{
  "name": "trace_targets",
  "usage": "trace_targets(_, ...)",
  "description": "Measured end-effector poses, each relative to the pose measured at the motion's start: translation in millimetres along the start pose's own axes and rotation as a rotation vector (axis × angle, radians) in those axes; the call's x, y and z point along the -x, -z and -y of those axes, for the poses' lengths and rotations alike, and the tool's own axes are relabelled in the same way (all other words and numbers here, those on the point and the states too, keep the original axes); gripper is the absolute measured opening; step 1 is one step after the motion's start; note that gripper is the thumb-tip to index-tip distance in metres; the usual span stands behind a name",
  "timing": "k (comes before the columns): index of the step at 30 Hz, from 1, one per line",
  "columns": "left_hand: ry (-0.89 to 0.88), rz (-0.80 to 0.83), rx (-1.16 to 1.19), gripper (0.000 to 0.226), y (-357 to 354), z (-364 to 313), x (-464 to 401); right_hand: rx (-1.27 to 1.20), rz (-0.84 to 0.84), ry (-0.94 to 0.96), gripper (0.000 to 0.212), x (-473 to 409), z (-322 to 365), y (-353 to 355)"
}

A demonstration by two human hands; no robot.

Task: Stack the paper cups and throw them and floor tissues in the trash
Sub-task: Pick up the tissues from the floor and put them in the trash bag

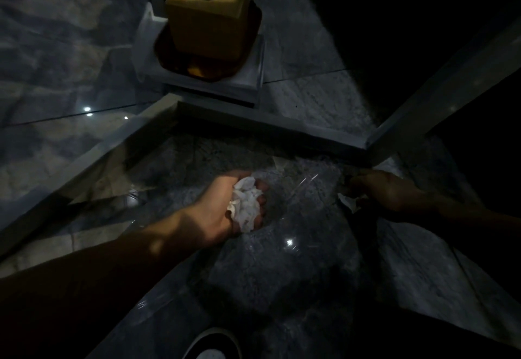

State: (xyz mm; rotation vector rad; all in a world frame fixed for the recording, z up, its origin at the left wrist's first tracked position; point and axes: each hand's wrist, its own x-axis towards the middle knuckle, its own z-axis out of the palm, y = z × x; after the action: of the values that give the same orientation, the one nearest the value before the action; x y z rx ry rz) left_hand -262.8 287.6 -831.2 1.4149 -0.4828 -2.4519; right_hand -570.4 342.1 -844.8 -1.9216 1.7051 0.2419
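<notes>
Nearest to me, at the bottom edge, I see the toe of my shoe [212, 344] on the grey marble floor [282, 288]. The scene is very dark.

Beyond the shoe, my left hand [225, 212] is over the floor with the palm turned up, and its fingers are curled around a bunch of crumpled white tissues [245, 206]. The tissues fill the palm and lie between the thumb and the fingertips.

To the right of the tissues, my right hand [386, 192] reaches down to the floor, in shadow. Another white tissue piece [348, 200] lies at this hand, on the side toward my left hand, and seems to touch the fingers. I cannot tell if the hand is closed on it or only touches it, because the fingers are too dark.

Behind both hands, farther than the tissues, pale frame bars [282, 124] run across the floor and meet in a corner near my right hand.

Farthest from the tissues, up at the top, a yellow box [208, 20] with a round hole in its upper face stands on a dark tray [180, 62], which sits on a white base [253, 76].
</notes>
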Motion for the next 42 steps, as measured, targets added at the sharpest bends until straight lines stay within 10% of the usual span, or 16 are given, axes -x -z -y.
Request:
trace_targets(9,-0.004,0.081,0.093,0.04,-7,-5,10,-0.173,-0.266,0.095,0.015,-9,52,21)
trace_targets(20,-0.018,0.01,-0.068,0.023,-23,-7,50,-0.608,-0.344,-0.226,0.03,30,86,47)
trace_targets(31,0.095,-0.097,-0.191,0.035,-133,34,191,-1.165,-0.341,-0.511,0.021,194,134,123)
trace_targets(35,0.165,-0.073,-0.12,0.009,-188,50,225,-1.072,-0.313,-0.565,0.024,274,135,146)
trace_targets(42,0.216,-0.092,-0.414,0.032,-254,101,248,-1.092,-0.441,-0.8,0.025,384,123,115)
